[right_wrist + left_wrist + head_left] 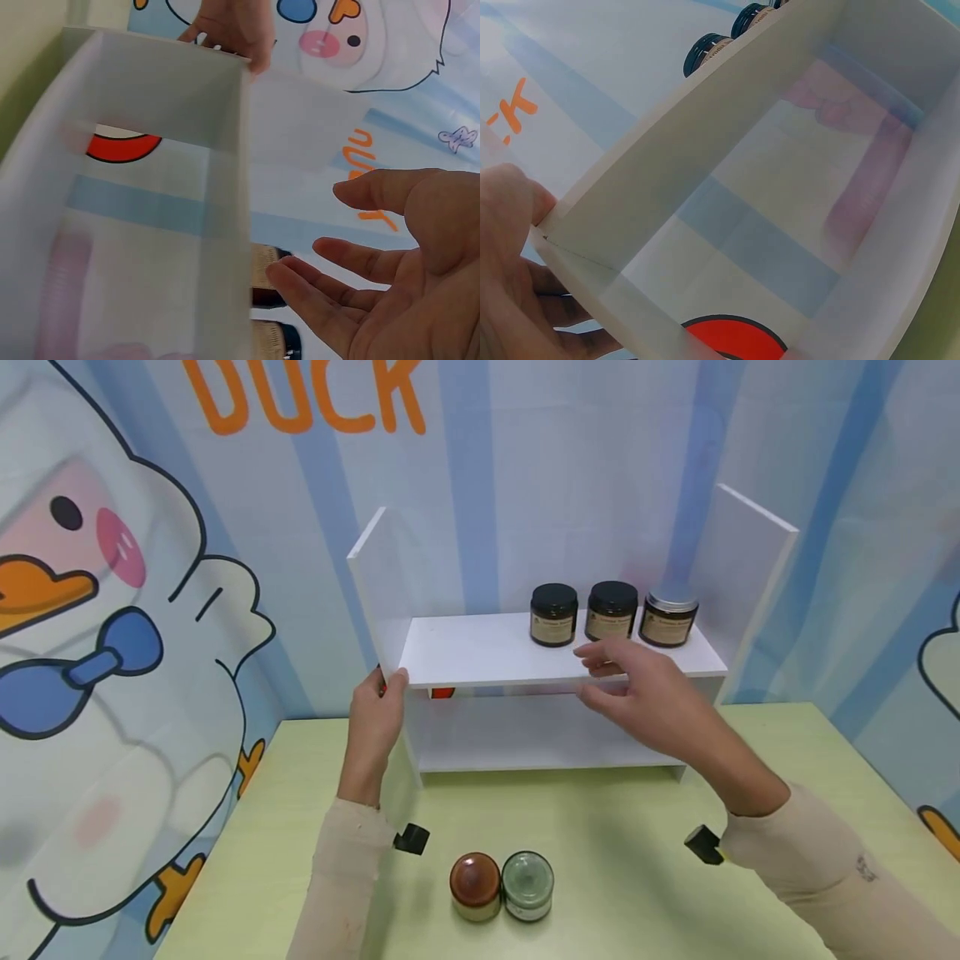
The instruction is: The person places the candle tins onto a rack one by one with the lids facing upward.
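A white shelf unit (480, 652) stands toward the back of the table, with an upper board between two tall side panels. My left hand (377, 714) grips its left side panel at the height of that board, thumb at the front edge and fingers around the outside. Along the right part of the upper board stand three dark jars with tan labels: two black-lidded jars (552, 628) (611, 625) and a silver-lidded jar (667, 628). My right hand (652, 702) hovers in front of them, palm turned inward, fingers loosely bent and apart, holding nothing.
Nearer on the pale green table (600, 893), a reddish-brown jar (476, 885) and a greenish jar (528, 885) stand side by side. Below the upper board lies a lower shelf board (525, 752). Behind everything hangs a striped blue backdrop (570, 460) with a duck drawing.
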`<state>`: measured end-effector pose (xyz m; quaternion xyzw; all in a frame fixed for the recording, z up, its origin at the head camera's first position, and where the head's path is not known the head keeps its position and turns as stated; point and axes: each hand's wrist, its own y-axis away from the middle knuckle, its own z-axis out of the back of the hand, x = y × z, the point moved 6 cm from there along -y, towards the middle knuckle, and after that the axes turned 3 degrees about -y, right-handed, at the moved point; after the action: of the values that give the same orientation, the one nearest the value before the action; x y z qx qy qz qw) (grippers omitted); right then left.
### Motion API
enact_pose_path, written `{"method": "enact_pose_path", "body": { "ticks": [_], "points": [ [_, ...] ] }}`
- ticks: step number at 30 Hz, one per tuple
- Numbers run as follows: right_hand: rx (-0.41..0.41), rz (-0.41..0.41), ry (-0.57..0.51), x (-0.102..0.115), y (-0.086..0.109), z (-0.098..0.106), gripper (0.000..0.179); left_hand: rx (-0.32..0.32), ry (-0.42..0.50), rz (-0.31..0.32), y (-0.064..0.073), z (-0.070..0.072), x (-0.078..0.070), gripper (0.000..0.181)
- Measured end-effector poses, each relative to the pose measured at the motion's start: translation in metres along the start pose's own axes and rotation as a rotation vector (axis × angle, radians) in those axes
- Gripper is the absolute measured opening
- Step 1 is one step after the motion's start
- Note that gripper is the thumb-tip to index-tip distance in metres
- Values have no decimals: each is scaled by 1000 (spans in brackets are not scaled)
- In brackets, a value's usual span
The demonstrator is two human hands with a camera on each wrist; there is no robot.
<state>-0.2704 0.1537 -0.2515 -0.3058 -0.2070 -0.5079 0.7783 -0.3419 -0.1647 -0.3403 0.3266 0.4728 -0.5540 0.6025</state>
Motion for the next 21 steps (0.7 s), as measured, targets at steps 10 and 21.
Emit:
{"method": "enact_pose_path", "body": {
  "ticks": [10, 21],
  "points": [
    [-8, -2, -22, -22, 11, -17, 41, -8, -6, 9, 0, 0, 4, 57],
    [-22, 43, -59, -25, 25, -23, 43, -35, -16, 14, 0, -1, 6, 74]
  ]
}}
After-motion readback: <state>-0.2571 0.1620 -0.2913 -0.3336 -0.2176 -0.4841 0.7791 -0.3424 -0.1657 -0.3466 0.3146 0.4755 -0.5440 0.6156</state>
